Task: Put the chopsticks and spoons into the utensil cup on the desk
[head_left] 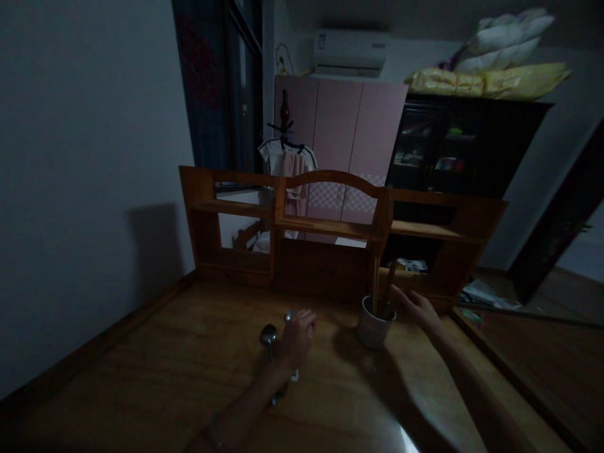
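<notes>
My left hand [298, 336] is over the middle of the wooden desk, its fingers curled together; what they hold, if anything, is hidden. Behind and under it shows a small spoon [290, 315], partly covered by the hand. Just left of the hand lies a larger metal spoon [268, 335], its handle running toward me beneath my forearm. At the right stands a light grey cup [372, 327] with several wooden sticks [375, 289], like chopsticks, upright in it. Beside the cup's right rim is my right hand [419, 309], fingers stretched toward the sticks; contact is unclear in the dim light.
A wooden shelf unit [325, 228] rises along the desk's [189, 352] back edge. A wall [94, 189] borders the left side, and a raised edge [514, 371] runs along the right. Beyond stand a pink wardrobe [337, 119] and a dark cabinet [465, 141].
</notes>
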A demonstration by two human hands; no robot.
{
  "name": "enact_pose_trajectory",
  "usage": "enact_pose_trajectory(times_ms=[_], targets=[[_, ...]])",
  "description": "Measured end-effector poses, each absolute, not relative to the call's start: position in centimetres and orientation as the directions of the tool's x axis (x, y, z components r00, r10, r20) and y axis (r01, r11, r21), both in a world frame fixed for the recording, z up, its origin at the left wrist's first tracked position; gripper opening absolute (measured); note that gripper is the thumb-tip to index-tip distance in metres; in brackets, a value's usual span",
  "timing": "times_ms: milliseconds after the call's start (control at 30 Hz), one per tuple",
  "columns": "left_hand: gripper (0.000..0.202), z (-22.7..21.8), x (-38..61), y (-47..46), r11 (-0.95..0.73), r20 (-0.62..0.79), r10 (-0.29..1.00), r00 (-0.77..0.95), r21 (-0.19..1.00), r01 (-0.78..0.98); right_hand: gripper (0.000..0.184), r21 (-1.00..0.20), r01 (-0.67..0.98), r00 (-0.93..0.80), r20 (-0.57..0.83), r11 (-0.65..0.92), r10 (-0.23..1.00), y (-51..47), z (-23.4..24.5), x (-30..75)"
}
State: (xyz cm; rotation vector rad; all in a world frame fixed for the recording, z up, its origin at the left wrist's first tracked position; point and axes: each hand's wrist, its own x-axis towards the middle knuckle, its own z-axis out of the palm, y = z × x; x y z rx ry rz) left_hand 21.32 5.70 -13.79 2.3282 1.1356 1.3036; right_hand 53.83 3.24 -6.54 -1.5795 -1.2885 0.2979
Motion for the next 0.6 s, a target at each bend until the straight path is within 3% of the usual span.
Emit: enact_pose_trajectory(times_ms=[100,233,300,467,600], targets=[[0.026,-13.5,21.2,5.4,-0.652,0.631,0.733,0.254,0.543,0.529,0.055,-0.786,0.602,0.487,0.500,0.140,0.716,2.4,-6.4,53.7],[0.020,-12.9,21.3,5.1,-0.610,0.694,0.720,0.018,0.621,0.492,0.050,-0.667,0.704,0.599,0.742,0.244,0.300,0.2,-7.4,52.6],[0.016,-12.5,21.2,5.2,-0.599,0.694,0.712,-0.112,0.682,0.419,0.046,-0.638,0.727,0.607,0.770,0.255,0.196,-0.8,-8.2,51.9],[0.020,-11.0,19.2,6.7,-0.567,0.674,0.719,-0.171,0.711,0.416,0.025,-0.572,0.744,0.529,0.820,0.345,0.219,-1.8,-10.0,49.4],[0.020,-10.6,15.8,8.8,-0.485,0.634,0.763,-0.130,0.694,0.532,0.011,-0.300,0.818,0.208,0.950,0.491,0.234,-2.6,-11.6,45.7]])
